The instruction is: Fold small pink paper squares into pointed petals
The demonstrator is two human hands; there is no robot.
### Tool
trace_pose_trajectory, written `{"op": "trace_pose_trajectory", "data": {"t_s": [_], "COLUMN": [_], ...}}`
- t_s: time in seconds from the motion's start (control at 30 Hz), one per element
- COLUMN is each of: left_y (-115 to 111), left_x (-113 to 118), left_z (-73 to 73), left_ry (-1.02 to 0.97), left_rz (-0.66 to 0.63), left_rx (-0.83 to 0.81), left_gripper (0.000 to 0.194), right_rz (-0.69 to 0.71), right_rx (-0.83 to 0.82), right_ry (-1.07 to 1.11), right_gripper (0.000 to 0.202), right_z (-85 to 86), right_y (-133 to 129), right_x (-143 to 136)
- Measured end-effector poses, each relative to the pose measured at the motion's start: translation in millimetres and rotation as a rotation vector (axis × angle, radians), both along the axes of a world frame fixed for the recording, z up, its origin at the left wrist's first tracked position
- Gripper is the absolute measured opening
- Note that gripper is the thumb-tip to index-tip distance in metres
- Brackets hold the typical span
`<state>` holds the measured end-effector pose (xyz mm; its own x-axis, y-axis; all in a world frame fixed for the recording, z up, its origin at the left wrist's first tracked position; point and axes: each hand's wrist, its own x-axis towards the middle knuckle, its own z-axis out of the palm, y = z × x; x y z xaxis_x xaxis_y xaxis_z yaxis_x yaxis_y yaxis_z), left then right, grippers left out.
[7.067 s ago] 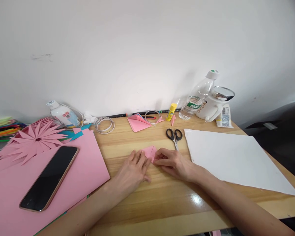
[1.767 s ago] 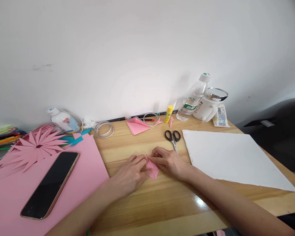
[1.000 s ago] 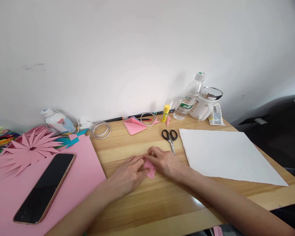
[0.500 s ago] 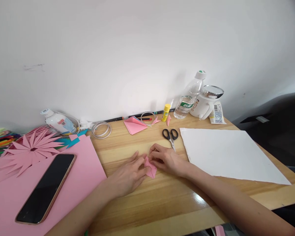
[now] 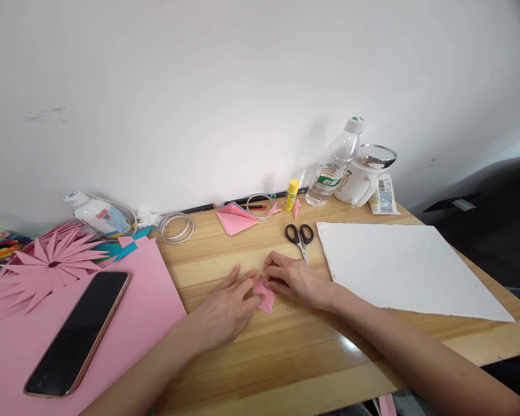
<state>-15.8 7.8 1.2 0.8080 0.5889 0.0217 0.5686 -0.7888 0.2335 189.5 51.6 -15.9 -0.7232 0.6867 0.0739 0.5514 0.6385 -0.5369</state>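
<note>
A small folded pink paper (image 5: 266,300) lies on the wooden table between my hands. My left hand (image 5: 229,306) presses on its left side with the fingertips. From the right, my right hand (image 5: 292,280) pinches its upper edge, and the fingertips hide part of the fold. Black-handled scissors (image 5: 301,238) lie just beyond my right hand. Farther back are a stack of folded pink papers (image 5: 236,221), a yellow glue stick (image 5: 292,195) and small pointed pink pieces (image 5: 297,208).
On the left, a phone (image 5: 78,332) rests on large pink sheets (image 5: 156,289) beside a pink paper star (image 5: 54,264). A white board (image 5: 407,268) lies right. Along the wall stand a bottle (image 5: 333,164) and a mug (image 5: 364,179).
The view has shifted slightly. Both hands stay at the pink paper in nearly the same pose.
</note>
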Motion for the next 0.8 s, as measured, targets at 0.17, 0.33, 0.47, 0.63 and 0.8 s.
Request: {"op": "trace_pose_trajectory", "data": {"t_s": [0.17, 0.33, 0.47, 0.63, 0.8], "left_y": [1, 1, 0, -1, -1], "left_x": [-1, -1, -1, 0, 1], "left_z": [-4.7, -5.7, -4.9, -5.8, -2.8], "left_ry": [0.058, 0.081, 0.046, 0.067, 0.092], "left_rz": [0.001, -0.003, 0.01, 0.013, 0.019], "left_rx": [0.021, 0.03, 0.043, 0.084, 0.052], "left_gripper": [0.022, 0.022, 0.021, 0.02, 0.021], "right_rz": [0.061, 0.137, 0.179, 0.1, 0.046], "right_rx": [-0.031, -0.033, -0.088, -0.19, -0.039], "right_ry": [-0.075, -0.104, -0.073, 0.019, -0.077], "right_gripper": [0.016, 0.015, 0.012, 0.011, 0.015], "right_z": [11.7, 13.4, 10.9, 9.3, 7.2], "right_y": [0, -2, -1, 3, -3], "right_x": [2, 10, 19, 18, 10]}}
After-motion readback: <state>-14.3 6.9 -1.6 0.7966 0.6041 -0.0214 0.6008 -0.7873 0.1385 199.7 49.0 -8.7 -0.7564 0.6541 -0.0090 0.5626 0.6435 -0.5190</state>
